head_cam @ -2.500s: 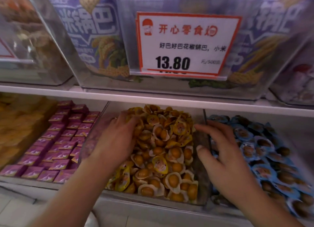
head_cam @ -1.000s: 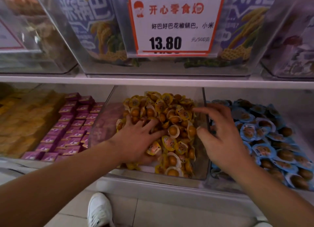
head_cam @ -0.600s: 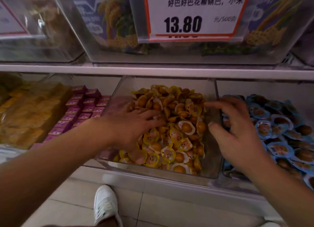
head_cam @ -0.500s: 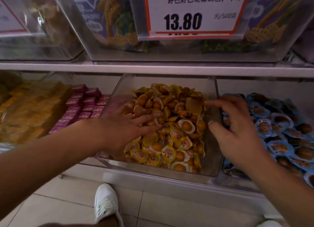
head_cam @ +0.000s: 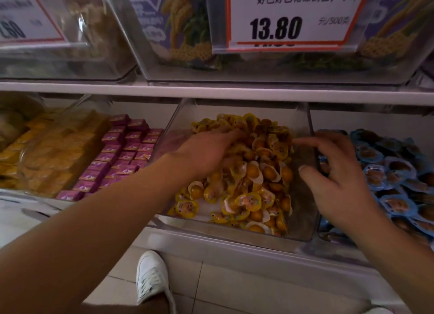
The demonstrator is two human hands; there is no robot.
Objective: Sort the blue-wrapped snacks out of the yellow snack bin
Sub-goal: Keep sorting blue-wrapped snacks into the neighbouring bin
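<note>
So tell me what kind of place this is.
Most likely a shop's loose-snack aisle. A price sign reading 13.80 hangs on an upper bin, clear bins on white shelving hold yellow-wrapped snacks, blue-wrapped snacks and purple packets.

Clear glossy plastic bin [head_cam: 303, 196]; shiny, prob. foil-plastic snack wrappers [head_cam: 249, 199].

hands: 2, left hand [head_cam: 206, 154] & right hand [head_cam: 338, 179]
clear bins, lower shelf: 4 in view
price cards, upper shelf: 2
white shoe [head_cam: 152, 276]: 1 near
yellow snacks [head_cam: 253, 172]: too many to count
blue-wrapped snacks [head_cam: 389, 172]: dozens, far right
</note>
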